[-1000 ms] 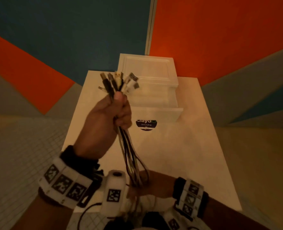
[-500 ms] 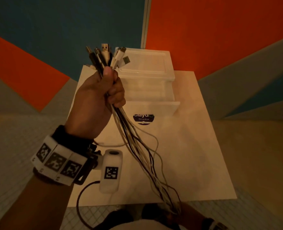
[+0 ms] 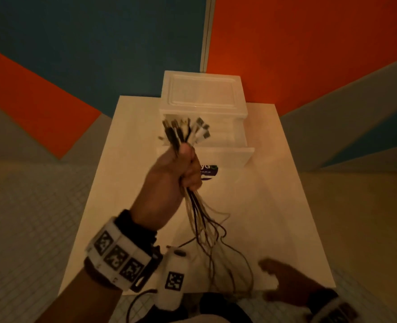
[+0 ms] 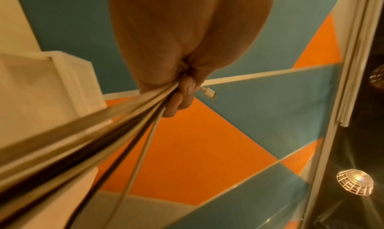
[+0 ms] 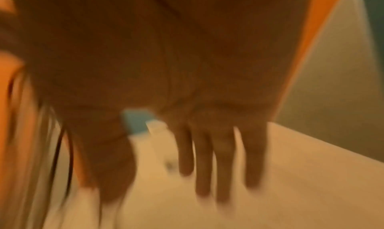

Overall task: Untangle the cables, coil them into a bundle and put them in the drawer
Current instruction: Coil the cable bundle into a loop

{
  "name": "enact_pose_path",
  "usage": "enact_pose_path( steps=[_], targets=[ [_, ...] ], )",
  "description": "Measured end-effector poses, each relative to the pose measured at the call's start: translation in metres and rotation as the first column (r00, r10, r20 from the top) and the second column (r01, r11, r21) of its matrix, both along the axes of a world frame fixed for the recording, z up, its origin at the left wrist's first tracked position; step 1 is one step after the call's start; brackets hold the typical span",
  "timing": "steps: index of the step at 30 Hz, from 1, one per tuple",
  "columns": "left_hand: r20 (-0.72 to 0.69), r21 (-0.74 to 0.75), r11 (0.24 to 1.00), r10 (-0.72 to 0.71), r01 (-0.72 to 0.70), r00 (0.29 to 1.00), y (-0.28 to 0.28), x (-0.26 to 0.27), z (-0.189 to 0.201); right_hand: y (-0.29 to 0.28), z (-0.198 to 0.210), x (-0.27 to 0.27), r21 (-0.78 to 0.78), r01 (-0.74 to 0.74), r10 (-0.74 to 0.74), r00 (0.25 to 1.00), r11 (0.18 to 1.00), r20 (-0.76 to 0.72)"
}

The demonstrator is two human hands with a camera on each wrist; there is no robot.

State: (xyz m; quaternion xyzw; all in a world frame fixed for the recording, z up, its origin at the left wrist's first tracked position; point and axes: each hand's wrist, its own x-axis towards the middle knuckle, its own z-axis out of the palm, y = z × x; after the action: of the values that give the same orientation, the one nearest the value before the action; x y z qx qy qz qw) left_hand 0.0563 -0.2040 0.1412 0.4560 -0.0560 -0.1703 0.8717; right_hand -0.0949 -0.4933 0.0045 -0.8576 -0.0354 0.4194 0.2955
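Left hand: the left hand (image 3: pixel 171 180) is clenching around a bunch of cables (image 3: pixel 198 220) in the middle of the head view, fist upright, plug ends (image 3: pixel 185 132) fanning out above the thumb in front of the drawer unit.
Cables: black and white strands are hanging from the fist and spreading into loose loops that are trailing down to the near edge of the table (image 3: pixel 274 217); in the left wrist view the cables (image 4: pixel 99 130) are running taut from the curled fingers (image 4: pixel 178 99) toward the lower left, with one white plug (image 4: pixel 209 93) poking out beside them.
Right hand: the right hand (image 3: pixel 286 283) is hovering, blurred, at the lower right, over the table's near edge; in the right wrist view its fingers (image 5: pixel 222 158) are stretching out straight and grasping nothing, with cable strands (image 5: pixel 56 150) hanging at the frame's left.
Drawer: the white drawer unit (image 3: pixel 204 96) is standing at the far end of the table against the wall, its drawer (image 3: pixel 227 155) pulled out toward the viewer.
Open room: bare tabletop is lying to the right of the hanging strands and between them and the drawer front.
Edges: the lowest cable loops are reaching the table's near edge at the bottom centre.
Writing: a dark label (image 3: pixel 209 173) on the drawer front is showing partly behind the fist; only "yG" is reading clearly.
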Motion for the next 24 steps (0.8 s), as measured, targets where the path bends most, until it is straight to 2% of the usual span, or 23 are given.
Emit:
enact_pose_path(
  steps=[1, 2, 3, 4, 5, 6, 8, 10, 11, 14, 15, 16, 17, 18, 19, 20, 21, 22, 23, 24],
  targets=[
    [-0.014, 0.013, 1.0, -0.015, 0.016, 1.0, -0.005, -0.003, -0.007, 0.012, 0.019, 0.02, -0.014, 0.083, -0.08, 0.991, 0.996, 0.111],
    [-0.025, 0.027, 0.999, -0.029, 0.03, 0.999, -0.009, -0.006, -0.013, 0.023, 0.034, 0.036, 0.072, 0.133, -0.146, 0.958, 0.989, 0.246],
    [-0.034, 0.045, 0.998, -0.04, 0.042, 0.999, -0.013, -0.009, -0.016, 0.04, 0.05, 0.052, 0.244, 0.204, -0.279, 0.902, 0.948, 0.329],
    [-0.044, 0.062, 0.997, -0.044, 0.047, 0.998, -0.017, -0.011, -0.019, 0.062, 0.067, 0.067, 0.441, 0.2, -0.364, 0.872, 0.875, 0.327],
    [-0.054, 0.074, 0.996, -0.037, 0.041, 0.998, -0.021, -0.013, -0.02, 0.084, 0.077, 0.078, 0.58, 0.15, -0.379, 0.877, 0.801, 0.297],
    [-0.07, 0.078, 0.997, -0.016, 0.022, 0.997, -0.023, -0.013, -0.021, 0.104, 0.084, 0.086, 0.65, 0.1, -0.339, 0.906, 0.753, 0.253],
    [-0.142, 0.059, 0.997, 0.061, -0.053, 0.988, -0.024, -0.008, -0.023, 0.132, 0.08, 0.092, 0.698, 0.115, -0.295, 0.945, 0.707, 0.143],
    [-0.253, -0.001, 0.989, 0.143, -0.149, 0.957, -0.017, 0.0, -0.033, 0.144, 0.066, 0.09, 0.73, 0.257, -0.402, 0.915, 0.634, 0.026],
    [-0.321, -0.052, 0.981, 0.16, -0.186, 0.934, -0.012, 0.002, -0.04, 0.145, 0.062, 0.088, 0.71, 0.302, -0.442, 0.897, 0.636, 0.014],
    [-0.487, -0.147, 0.964, 0.123, -0.221, 0.864, 0.006, -0.003, -0.058, 0.14, 0.057, 0.091, 0.637, 0.27, -0.442, 0.888, 0.722, 0.125],
    [-0.519, -0.113, 0.976, 0.103, -0.188, 0.848, 0.014, -0.006, -0.061, 0.138, 0.057, 0.095, 0.627, 0.262, -0.426, 0.896, 0.734, 0.125],
    [-0.543, -0.013, 0.993, 0.091, -0.117, 0.835, 0.023, -0.01, -0.061, 0.137, 0.058, 0.1, 0.621, 0.263, -0.406, 0.908, 0.738, 0.099],
    [-0.551, 0.144, 0.99, 0.077, 0.004, 0.831, 0.035, -0.013, -0.058, 0.136, 0.062, 0.105, 0.612, 0.264, -0.382, 0.922, 0.745, 0.067],
    [-0.543, 0.326, 0.934, 0.055, 0.15, 0.838, 0.049, -0.015, -0.056, 0.135, 0.065, 0.109, 0.598, 0.269, -0.36, 0.932, 0.755, 0.036],
    [-0.524, 0.49, 0.833, 0.047, 0.256, 0.85, 0.063, -0.016, -0.054, 0.134, 0.07, 0.114, 0.582, 0.276, -0.337, 0.941, 0.765, -0.004],
    [-0.445, 0.651, 0.712, 0.08, 0.261, 0.892, 0.075, -0.017, -0.052, 0.132, 0.077, 0.118, 0.564, 0.293, -0.317, 0.947, 0.772, -0.057],
    [-0.276, 0.784, 0.602, 0.121, 0.151, 0.953, 0.084, -0.017, -0.049, 0.13, 0.084, 0.122, 0.555, 0.307, -0.298, 0.948, 0.773, -0.11],
    [-0.046, 0.839, 0.544, 0.113, -0.023, 0.993, 0.09, -0.017, -0.046, 0.128, 0.09, 0.125, 0.546, 0.306, -0.269, 0.952, 0.78, -0.148],
    [0.161, 0.811, 0.565, 0.032, -0.151, 0.986, 0.091, -0.018, -0.036, 0.127, 0.097, 0.128, 0.541, 0.285, -0.23, 0.959, 0.792, -0.169],
    [0.312, 0.768, 0.612, -0.1, -0.189, 0.945, 0.088, -0.017, -0.03, 0.127, 0.102, 0.13, 0.532, 0.244, -0.176, 0.969, 0.811, -0.176]
  ],
)
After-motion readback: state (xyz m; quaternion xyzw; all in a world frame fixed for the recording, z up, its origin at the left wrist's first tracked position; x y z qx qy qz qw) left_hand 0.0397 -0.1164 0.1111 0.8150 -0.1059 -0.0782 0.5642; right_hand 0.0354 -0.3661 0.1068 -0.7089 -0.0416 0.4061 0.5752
